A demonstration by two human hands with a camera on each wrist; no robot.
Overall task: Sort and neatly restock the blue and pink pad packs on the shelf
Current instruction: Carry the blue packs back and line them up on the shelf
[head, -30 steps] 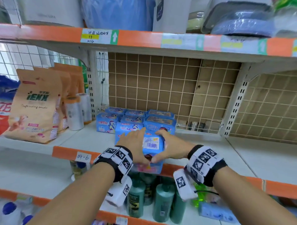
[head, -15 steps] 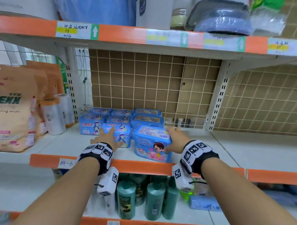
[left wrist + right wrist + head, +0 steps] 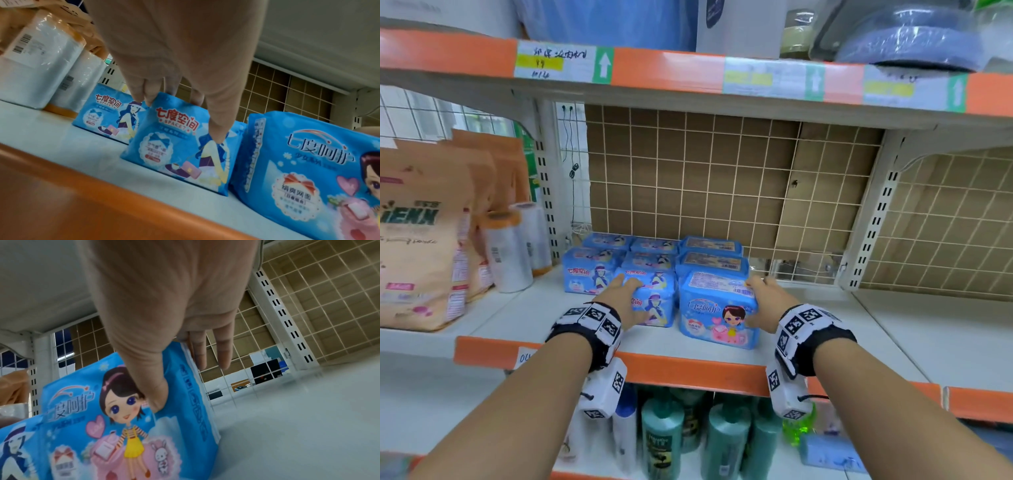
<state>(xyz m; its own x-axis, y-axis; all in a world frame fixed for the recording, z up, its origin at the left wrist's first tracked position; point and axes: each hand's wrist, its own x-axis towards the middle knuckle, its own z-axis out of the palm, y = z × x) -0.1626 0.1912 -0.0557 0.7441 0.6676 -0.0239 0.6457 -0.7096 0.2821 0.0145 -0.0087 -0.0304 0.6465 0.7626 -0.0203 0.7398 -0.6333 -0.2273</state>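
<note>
here, pink pack [image 3: 719,310] in right hand [image 3: 765,301]

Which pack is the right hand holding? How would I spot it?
Look at the middle shelf with the orange edge. At the front of the blue packs, the right hand holds the blue and pink pad pack: the only one showing a short-haired cartoon girl, pink hearts and a bunny.

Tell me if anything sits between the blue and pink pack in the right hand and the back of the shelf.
Yes. Two more blue packs sit lined up directly behind the blue and pink pack that the right hand grips, filling the row to the wire grid. The shelf beside it looks open.
</note>
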